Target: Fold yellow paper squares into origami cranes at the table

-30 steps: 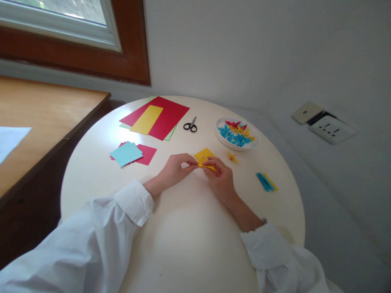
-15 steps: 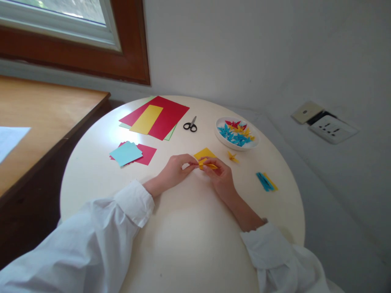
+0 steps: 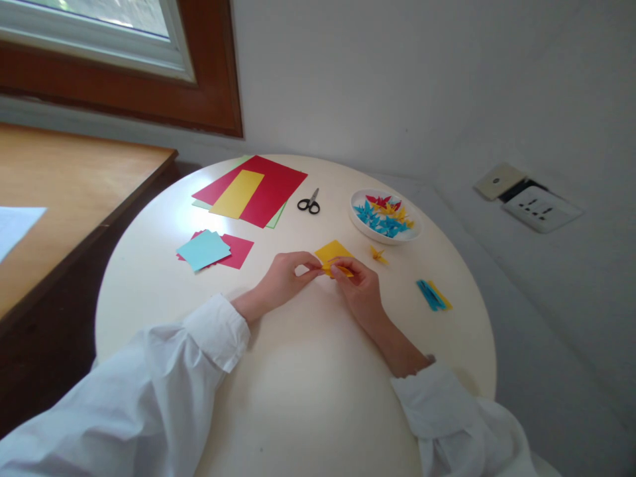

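Observation:
A small folded piece of yellow paper (image 3: 342,271) is held between my hands above the middle of the round white table (image 3: 298,371). My left hand (image 3: 287,277) pinches its left end between thumb and forefinger. On the other side, my right hand (image 3: 358,285) grips the right part, with its fingers covering much of the folds. Just behind my fingertips lies a flat yellow paper square (image 3: 332,250). To the right of it rests a yellow paper crane (image 3: 377,256).
A white dish (image 3: 387,237) holds several red, yellow and blue paper cranes. Scissors (image 3: 309,202) lie beside large red sheets (image 3: 278,185). Light blue squares (image 3: 205,249) sit at left over pink ones; blue and yellow strips (image 3: 431,295) lie at right.
My fingers have shifted slightly on the folded yellow paper, which tipped up and then lowered again in my right hand. The other things on the table stay where they were.

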